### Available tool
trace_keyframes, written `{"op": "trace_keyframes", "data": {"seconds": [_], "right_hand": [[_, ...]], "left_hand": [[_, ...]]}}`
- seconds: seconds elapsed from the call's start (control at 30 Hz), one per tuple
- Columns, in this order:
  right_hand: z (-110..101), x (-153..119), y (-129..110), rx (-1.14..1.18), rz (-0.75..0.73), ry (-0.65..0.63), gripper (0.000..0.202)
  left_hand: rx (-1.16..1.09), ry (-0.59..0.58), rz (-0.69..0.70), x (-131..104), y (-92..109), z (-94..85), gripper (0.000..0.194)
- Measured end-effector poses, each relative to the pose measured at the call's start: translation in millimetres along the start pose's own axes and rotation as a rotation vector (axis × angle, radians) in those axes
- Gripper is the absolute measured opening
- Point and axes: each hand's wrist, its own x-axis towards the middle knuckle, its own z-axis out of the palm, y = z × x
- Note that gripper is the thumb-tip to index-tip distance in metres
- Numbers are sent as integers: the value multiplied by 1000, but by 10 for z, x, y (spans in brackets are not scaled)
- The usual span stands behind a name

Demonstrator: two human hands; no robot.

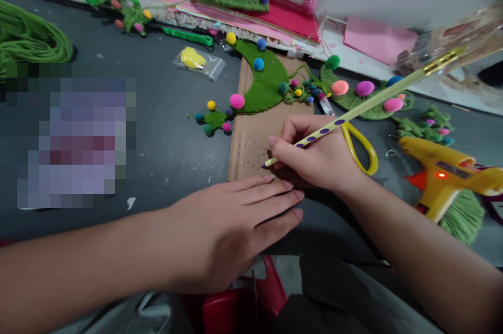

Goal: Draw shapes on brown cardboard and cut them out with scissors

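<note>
My right hand (314, 153) grips a pale yellow pencil (371, 97) with purple dots, its tip down on a piece of brown cardboard (251, 137). Faint drawn lines show on the cardboard near the tip. My left hand (243, 208) lies flat with fingers stretched out, over the cardboard's near edge. On the cardboard's far part rests a green yarn-wrapped crescent (269, 79) with coloured pompoms. A small green star (214, 118) with pompoms sits at its left edge. Yellow-handled scissors (359, 150) lie beside my right hand, partly hidden by it.
A yellow glue gun (440, 166) with a lit red light lies at right, over green yarn (466, 216). Green yarn (33, 35) is coiled at far left. A green cutter (187, 35), a bagged yellow lump (193, 58) and more pompom-trimmed pieces (363, 98) lie farther back.
</note>
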Motion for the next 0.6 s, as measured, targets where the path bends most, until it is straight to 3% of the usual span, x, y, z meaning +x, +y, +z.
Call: {"op": "trace_keyframes", "data": {"seconds": [0.4,0.6], "right_hand": [[-13,8,2,38,23,-61,29],[-11,-5,6,-33,-45,-54,29]], "left_hand": [[-9,-6,6,-14,-4,11,64],[19,-6,4,-6,16,-5,61]]}}
